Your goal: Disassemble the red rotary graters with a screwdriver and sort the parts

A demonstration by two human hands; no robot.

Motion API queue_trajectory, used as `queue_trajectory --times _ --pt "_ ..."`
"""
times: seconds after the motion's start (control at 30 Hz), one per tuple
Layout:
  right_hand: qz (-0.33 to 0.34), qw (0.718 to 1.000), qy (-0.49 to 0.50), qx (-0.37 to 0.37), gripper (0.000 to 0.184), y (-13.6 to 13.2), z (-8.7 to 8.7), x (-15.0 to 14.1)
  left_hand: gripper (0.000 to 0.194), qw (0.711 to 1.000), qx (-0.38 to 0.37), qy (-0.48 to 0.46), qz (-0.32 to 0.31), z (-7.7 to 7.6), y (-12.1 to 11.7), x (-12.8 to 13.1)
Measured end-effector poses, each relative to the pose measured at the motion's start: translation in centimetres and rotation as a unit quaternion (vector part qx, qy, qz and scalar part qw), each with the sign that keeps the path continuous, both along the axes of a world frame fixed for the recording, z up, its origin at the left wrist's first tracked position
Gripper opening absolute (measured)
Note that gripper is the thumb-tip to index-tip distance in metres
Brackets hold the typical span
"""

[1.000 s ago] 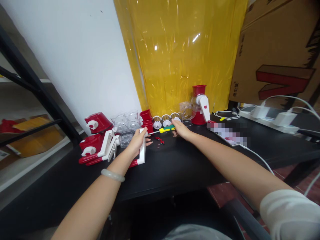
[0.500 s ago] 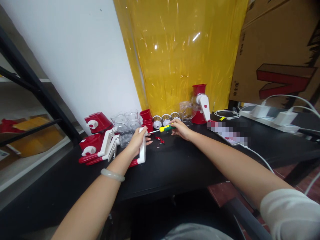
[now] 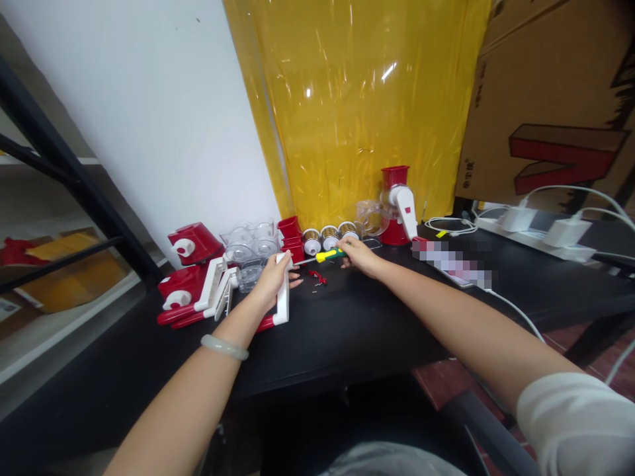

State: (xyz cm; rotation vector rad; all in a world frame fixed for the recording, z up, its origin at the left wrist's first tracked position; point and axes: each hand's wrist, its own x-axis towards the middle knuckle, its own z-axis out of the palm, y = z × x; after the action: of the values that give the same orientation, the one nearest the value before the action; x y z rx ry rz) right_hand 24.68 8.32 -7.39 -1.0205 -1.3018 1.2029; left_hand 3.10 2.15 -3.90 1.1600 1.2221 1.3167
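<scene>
My left hand (image 3: 270, 281) is closed round a white crank handle (image 3: 282, 301) with a red grip, held on edge over the black table. In my right hand (image 3: 360, 256) is a screwdriver (image 3: 327, 255) with a yellow and green handle. Its shaft points left, and the tip meets or nearly meets the upper end of the crank handle; the exact contact is too small to tell. Small red parts (image 3: 317, 277) lie on the table between my hands. Beyond them stand several metal grater drums (image 3: 330, 238) with white ends and some red feed pieces (image 3: 291, 238).
More crank handles (image 3: 213, 291) lie at left beside red bases (image 3: 191, 244) and clear plastic housings (image 3: 251, 238). An assembled rotary grater (image 3: 397, 208) stands back right. A phone (image 3: 451, 264) on a cable and a power strip (image 3: 536, 238) occupy the table's right side.
My right hand's fingers have shifted slightly on the screwdriver handle, which looks turned a little. The left hand and crank handle stay in place.
</scene>
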Motion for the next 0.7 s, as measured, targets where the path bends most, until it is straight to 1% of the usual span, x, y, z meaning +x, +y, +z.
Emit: queue_trajectory --times 0.13,0.27,0.37,0.4,0.5,0.53,0.6,0.7 --pt "0.011 0.998 0.05 -0.029 0.007 -0.51 0.42 -0.14 0.014 1.0 -0.005 0.001 0.003 -0.06 0.08 0.0" --pt "0.037 0.996 0.075 -0.024 0.012 -0.71 0.67 -0.01 0.014 1.0 -0.009 -0.002 0.003 -0.02 0.1 0.08" --pt "0.032 0.999 0.033 -0.015 0.003 -0.42 0.57 0.09 0.014 1.0 -0.01 -0.003 0.007 0.04 0.07 0.07" --pt "0.026 1.0 0.01 -0.012 0.007 -0.27 0.49 0.12 0.014 1.0 -0.008 -0.003 0.008 0.05 0.06 0.04" --pt "0.014 0.999 -0.047 0.016 0.026 0.1 0.22 0.24 0.013 1.0 -0.006 -0.002 0.007 -0.01 0.11 -0.04" --pt "0.011 0.998 -0.059 0.03 0.029 0.16 0.14 0.28 0.013 1.0 -0.006 -0.003 0.008 -0.04 0.13 -0.05" --pt "0.006 0.996 -0.075 0.049 0.027 0.16 0.07 0.34 0.014 1.0 -0.006 -0.004 0.006 -0.1 0.17 -0.07" --pt "0.002 0.997 -0.063 0.039 0.021 -0.08 0.17 0.24 0.014 1.0 -0.003 -0.003 0.001 -0.11 0.14 -0.08"
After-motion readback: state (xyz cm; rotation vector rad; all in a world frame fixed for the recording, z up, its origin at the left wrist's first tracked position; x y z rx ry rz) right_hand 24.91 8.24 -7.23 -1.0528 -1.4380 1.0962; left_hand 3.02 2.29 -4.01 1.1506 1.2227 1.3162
